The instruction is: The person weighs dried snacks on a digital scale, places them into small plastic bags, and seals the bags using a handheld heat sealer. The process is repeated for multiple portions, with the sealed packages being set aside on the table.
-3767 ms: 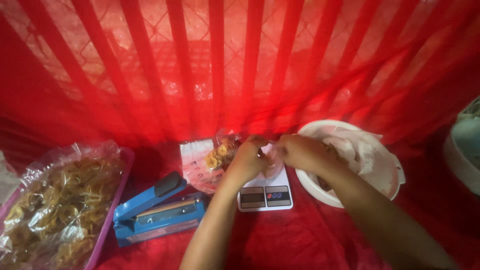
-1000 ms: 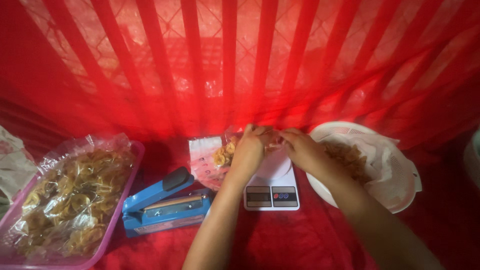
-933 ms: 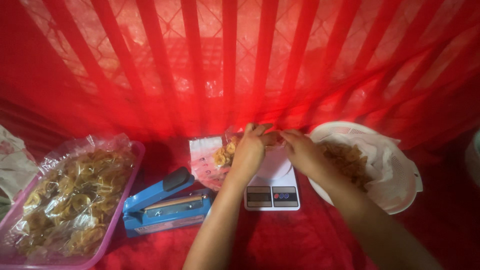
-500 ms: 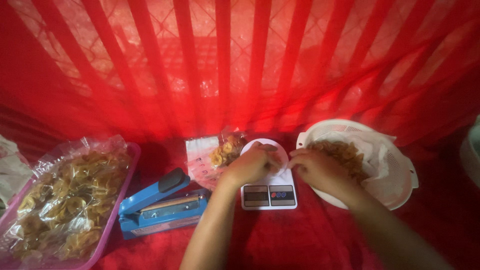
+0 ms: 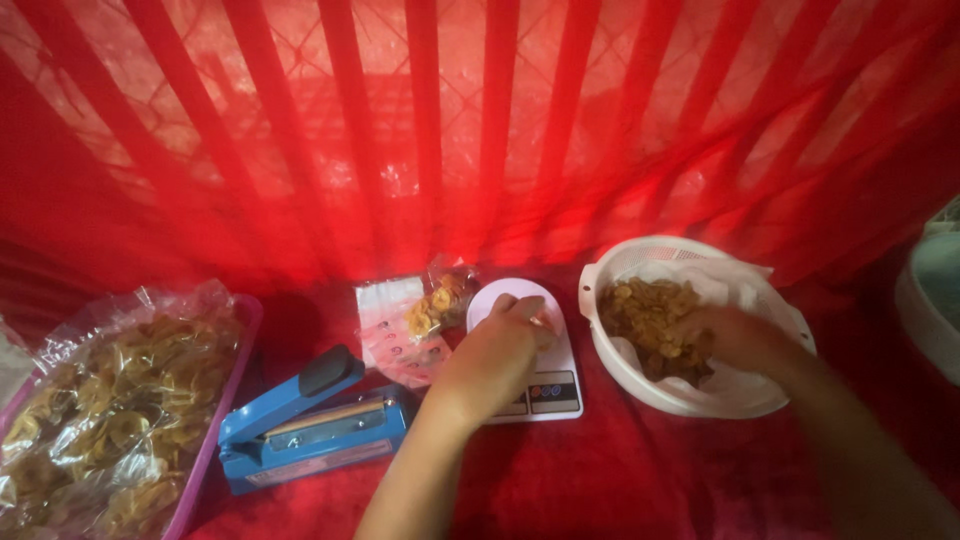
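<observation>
1. The left hand (image 5: 492, 352) rests curled on the white kitchen scale (image 5: 535, 375); whether it grips anything cannot be told.
2. The right hand (image 5: 728, 338) digs into the chips (image 5: 645, 312) inside the white bowl (image 5: 690, 400), fingers hidden.
3. A small chip bag (image 5: 425, 315) lies just left of the left hand.

A surface (image 5: 640, 480) draped in red cloth carries everything. Under the left fingers (image 5: 520, 305) lies a small white digital scale (image 5: 545, 385). Beside them leans a clear plastic packet of yellow chips (image 5: 420, 315). Left of that sit a blue heat sealer (image 5: 310, 425) and a pink tray of bagged chips (image 5: 110, 410). Around the right fingers (image 5: 700, 335) sits a white round basket of chips (image 5: 690, 400).
</observation>
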